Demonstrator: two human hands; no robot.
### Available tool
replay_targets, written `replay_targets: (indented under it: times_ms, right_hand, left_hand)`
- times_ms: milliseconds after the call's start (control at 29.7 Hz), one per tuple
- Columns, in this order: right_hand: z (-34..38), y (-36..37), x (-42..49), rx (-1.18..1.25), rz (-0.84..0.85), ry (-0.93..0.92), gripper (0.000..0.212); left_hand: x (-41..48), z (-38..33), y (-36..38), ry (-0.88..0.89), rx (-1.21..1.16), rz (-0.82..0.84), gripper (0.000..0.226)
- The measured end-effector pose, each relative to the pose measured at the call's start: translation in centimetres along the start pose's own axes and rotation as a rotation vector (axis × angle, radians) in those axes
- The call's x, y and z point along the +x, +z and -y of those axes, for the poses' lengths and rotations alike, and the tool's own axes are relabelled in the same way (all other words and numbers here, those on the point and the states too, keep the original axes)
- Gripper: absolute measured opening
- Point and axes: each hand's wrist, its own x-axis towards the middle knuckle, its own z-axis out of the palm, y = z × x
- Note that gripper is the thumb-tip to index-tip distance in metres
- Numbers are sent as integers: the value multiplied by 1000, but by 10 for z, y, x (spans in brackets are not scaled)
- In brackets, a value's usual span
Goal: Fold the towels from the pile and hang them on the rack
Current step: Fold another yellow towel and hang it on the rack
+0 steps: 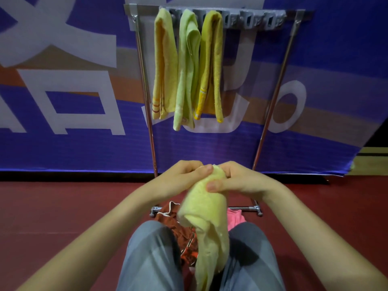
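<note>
Two knees in grey trousers (151,259) fill the picture at 6 o'clock, and a pale yellow towel (205,219) hangs down between them, bunched and partly rolled. Both hands grasp its top edge just above centre. The left hand (184,177) pinches the cloth at 11 o'clock of the bundle, thumb on top. The right hand (237,179) is at 1 o'clock, its thumb pressed on the near face and its fingers curled behind. The two hands are close together, nearly touching.

Under the held towel, the rest of the pile lies on the red floor (63,206) between the legs. A rust-brown towel (180,229) is at 9 o'clock of the hanging cloth and a pink towel (236,217) at 3 o'clock.

At 12 o'clock the metal rack (144,80) stands before a blue banner (63,148). Three folded towels hang side by side on the left part of its top rail: a yellow one (164,66), a light green one (188,70) and a mustard one (212,64). Grey clips (252,18) line the rail to their right.
</note>
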Motion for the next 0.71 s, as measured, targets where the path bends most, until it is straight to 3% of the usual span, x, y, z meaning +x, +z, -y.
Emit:
replay_targets:
  times_ms: [101,236,337,572,707]
  right_hand:
    - [-10,0,-1,103,-3,-8,48]
    - [-15,3,-7,194,59,18,53]
    - [-24,1,-7,131,48,100,62]
    - [-36,-6,-21,255,-16,90,54]
    - [-24,-4,-23,391,-90,-31,48]
  left_hand:
    - [1,-4,-2,-1,-147,-72,37]
    - [-1,-3,-1,-23,-235,-112,38]
    - [-4,-2,-5,-38,-252,-125,33]
    - [-8,1,-27,-124,-318,-293,26]
    - [-12,13,-26,-299,-422,-203,28]
